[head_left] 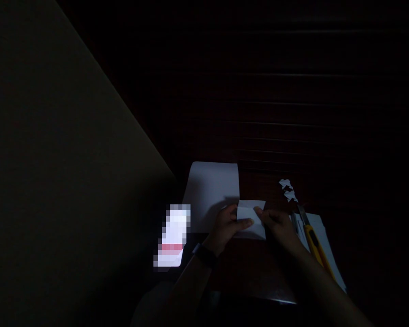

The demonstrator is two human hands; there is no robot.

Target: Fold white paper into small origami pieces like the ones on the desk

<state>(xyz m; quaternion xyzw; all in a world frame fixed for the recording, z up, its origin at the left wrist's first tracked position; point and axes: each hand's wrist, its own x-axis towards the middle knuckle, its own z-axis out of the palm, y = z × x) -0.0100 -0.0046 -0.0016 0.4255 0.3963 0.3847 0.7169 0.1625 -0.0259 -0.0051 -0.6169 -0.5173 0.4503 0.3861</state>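
1. Darkness is filling the room, where a plain wall (pixel 54 159) is rising at left and dark horizontal slats (pixel 286 91) are running behind a reddish-brown tabletop (pixel 252 268).
2. Near the wall, a pixelated bright panel (pixel 173 236) is glowing white, a red band crossing it.
3. Just beside it, a large white sheet (pixel 213 186) is lying flat.
4. My left hand (pixel 225 225), a dark band (pixel 205 255) circling its wrist, is gripping the creased paper (pixel 247 210), thumb on top.
5. That small white piece is sitting between my hands, beside the large sheet's right edge.
6. My right hand (pixel 279 225) is pinching its right side, the other fingers curling in.
7. Farther right, jagged paper scraps (pixel 288 190) are lying above a yellow cutter (pixel 313 243), which is resting over white papers (pixel 330 254), blade showing.
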